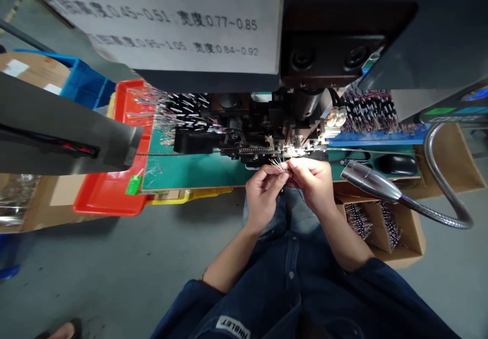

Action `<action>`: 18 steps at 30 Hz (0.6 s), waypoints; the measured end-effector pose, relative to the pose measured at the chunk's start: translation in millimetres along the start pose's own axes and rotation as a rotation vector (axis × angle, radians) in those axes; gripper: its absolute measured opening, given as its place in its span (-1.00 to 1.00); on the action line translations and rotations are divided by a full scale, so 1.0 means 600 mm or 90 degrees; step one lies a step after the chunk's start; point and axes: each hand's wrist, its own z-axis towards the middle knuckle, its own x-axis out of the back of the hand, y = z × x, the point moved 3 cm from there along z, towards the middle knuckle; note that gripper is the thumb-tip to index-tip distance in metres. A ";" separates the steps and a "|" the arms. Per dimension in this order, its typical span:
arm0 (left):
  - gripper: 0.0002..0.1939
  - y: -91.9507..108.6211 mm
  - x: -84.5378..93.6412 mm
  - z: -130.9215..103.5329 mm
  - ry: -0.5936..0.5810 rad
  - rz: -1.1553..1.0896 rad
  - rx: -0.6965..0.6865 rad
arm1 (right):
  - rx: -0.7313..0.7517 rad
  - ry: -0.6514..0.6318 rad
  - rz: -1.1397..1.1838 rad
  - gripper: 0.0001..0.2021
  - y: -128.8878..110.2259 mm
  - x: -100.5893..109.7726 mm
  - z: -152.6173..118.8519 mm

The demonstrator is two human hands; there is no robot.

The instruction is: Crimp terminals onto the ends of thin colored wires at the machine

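My left hand [264, 194] is closed on a small bundle of thin coloured wires [277, 164], whose ends fan out above the fingertips. Close beside it, my right hand [314, 181] pinches at the same bundle, with its fingertips near the lit working point of the machine [293, 151]. Dark strands hang below, between the two hands. Both hands are at the front edge of the green work surface [198, 170]. The exact grip of the right fingertips is too small to make out.
A bendable metal lamp [371, 180] reaches in from the right. Wire bundles lie behind the machine on both sides. On the left are a red tray [110, 196] and a blue crate [86, 82]. A cardboard box [414, 242] with more bundles sits at the lower right.
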 end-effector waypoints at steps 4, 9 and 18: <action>-0.64 0.005 -0.002 0.004 0.013 0.008 -0.014 | -0.046 0.021 0.026 -0.57 -0.004 -0.005 0.005; -0.67 0.006 -0.006 0.006 0.009 -0.021 -0.008 | -0.063 0.026 0.064 -0.59 -0.008 -0.010 0.008; -0.65 0.011 -0.009 0.005 0.022 -0.019 -0.003 | -0.053 0.027 0.042 -0.55 0.000 -0.011 0.011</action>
